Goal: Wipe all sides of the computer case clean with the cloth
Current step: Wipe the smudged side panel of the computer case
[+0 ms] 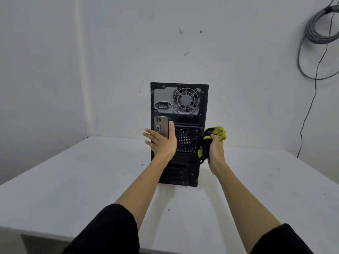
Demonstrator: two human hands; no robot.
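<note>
A black computer case (185, 121) stands upright on the white table (73, 180), its rear panel with fan and ports facing me. My left hand (161, 142) is at the case's left rear edge, fingers straight, thumb up against the back panel. My right hand (215, 151) grips a bunched yellow-and-black cloth (216, 132) at the case's right rear edge, about mid-height. The case's side, front and top faces are hidden from here.
White walls close in behind and to the left of the table. A coil of grey cable (319, 33) hangs on the wall at the upper right, with a thin black wire (310, 107) running down. Small dark specks dot the tabletop.
</note>
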